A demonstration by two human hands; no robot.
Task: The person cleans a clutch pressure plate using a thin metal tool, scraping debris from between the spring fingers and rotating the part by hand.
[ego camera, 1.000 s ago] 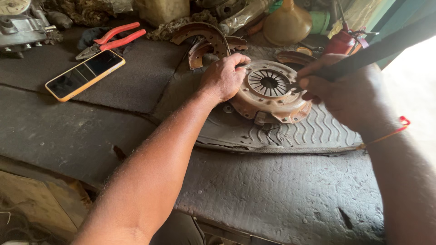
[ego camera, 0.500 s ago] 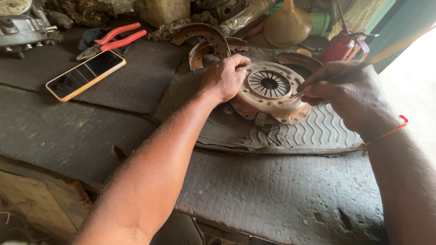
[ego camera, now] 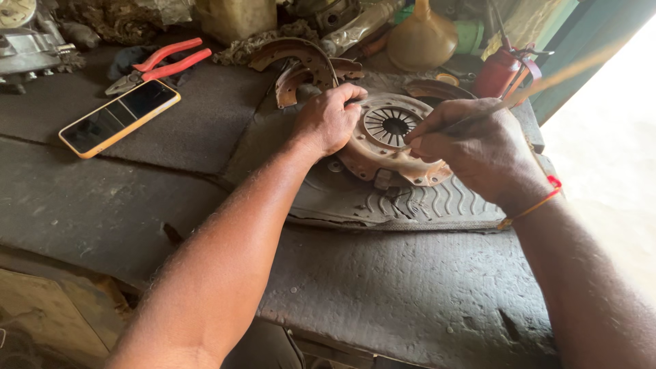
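Note:
A rusty round clutch pressure plate [ego camera: 390,137] with a ring of spring fingers lies on a ribbed rubber mat [ego camera: 383,201] on the workbench. My left hand [ego camera: 328,119] grips its left rim. My right hand [ego camera: 471,147] is closed on a long thin rod [ego camera: 547,80] whose lower end points down at the plate's centre; the rod is blurred and runs up to the right. A red and orange thread band circles my right wrist.
A phone in an orange case [ego camera: 119,117] lies at the left, red-handled pliers [ego camera: 157,65] behind it. Curved brake shoes [ego camera: 301,58], an orange funnel [ego camera: 422,37] and a red oil can [ego camera: 499,72] crowd the back. The bench edge runs along the front.
My right hand has shifted slightly left over the plate and the rod has swung, its lower end now nearer the plate's centre. My left hand has stayed on the rim.

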